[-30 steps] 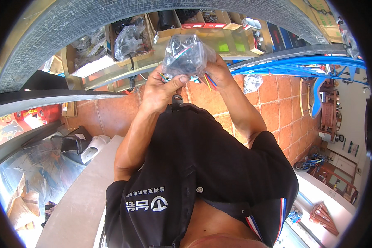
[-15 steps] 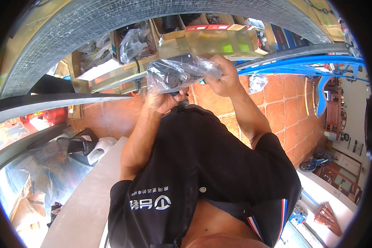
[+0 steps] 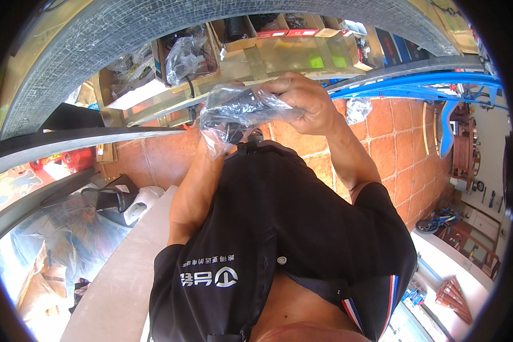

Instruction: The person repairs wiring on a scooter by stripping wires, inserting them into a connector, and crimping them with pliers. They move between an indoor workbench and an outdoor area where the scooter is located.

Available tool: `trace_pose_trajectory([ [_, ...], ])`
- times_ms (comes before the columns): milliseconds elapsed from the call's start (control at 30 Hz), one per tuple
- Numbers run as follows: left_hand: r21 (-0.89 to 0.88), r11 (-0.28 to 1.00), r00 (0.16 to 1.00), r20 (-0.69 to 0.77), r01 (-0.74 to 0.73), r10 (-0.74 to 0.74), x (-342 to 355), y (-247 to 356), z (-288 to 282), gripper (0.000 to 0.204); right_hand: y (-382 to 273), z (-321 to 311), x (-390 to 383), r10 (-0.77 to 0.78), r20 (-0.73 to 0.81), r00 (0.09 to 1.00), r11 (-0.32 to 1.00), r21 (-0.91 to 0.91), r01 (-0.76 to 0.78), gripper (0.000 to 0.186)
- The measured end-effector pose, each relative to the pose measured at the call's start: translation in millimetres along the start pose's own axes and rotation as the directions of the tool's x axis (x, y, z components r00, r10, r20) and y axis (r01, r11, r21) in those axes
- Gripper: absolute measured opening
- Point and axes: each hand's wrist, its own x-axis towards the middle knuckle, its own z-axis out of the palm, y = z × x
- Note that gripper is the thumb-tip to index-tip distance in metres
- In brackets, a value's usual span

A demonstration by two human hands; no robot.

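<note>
A clear plastic bag [image 3: 239, 114] with a black part inside is held crosswise in front of me. My right hand [image 3: 306, 105] grips its right end, with the fingers curled over the top. Behind the crinkled left end is my left hand [image 3: 225, 149], largely hidden by plastic, holding the bag from below. Exactly what the black part is, I cannot make out.
Open cartons [image 3: 182, 60] of bagged parts line the shelf ahead, under a curved grey edge [image 3: 97, 51]. Blue metal lengths [image 3: 404, 82] run at the right. Another bag [image 3: 359, 109] lies on the tiled floor [image 3: 382, 159]. A pale board [image 3: 111, 268] is at lower left.
The bag has turned from upright to crosswise, and the coloured wires seen earlier are out of view. My right hand has shifted right; my left hand is now mostly covered by plastic.
</note>
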Motion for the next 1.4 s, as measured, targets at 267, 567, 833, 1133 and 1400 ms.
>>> trace_pose_trajectory([
  [267, -0.077, 0.997, 0.980, -0.198, -0.022, 0.007, -4, 9, 0, 0.084, -3, -4, 1, 0.012, 0.022, 1.000, 1.000, -0.001, -0.012, 0.035],
  [567, 0.220, 0.975, 0.964, -0.261, 0.006, 0.053, 2, 18, 1, 0.052, -3, 2, -21, 0.406, 0.045, 0.913, 0.876, 0.265, -0.403, 0.033],
  [833, 0.222, 0.972, 0.976, -0.218, 0.076, -0.027, 3, 24, 23, 0.044, 9, 19, -25, 0.613, 0.096, 0.784, 0.523, 0.695, -0.494, 0.027],
  [1133, 0.364, 0.914, 0.940, -0.336, 0.177, -0.048, 2, 27, 33, 0.029, 12, 16, -34, 0.763, 0.261, 0.591, 0.234, 0.741, -0.629, 0.024],
  [1400, 0.482, 0.866, 0.904, -0.417, 0.130, 0.096, 3, 24, 34, 0.027, 6, 11, -35, 0.736, 0.278, 0.617, 0.215, 0.769, -0.602, 0.030],
])
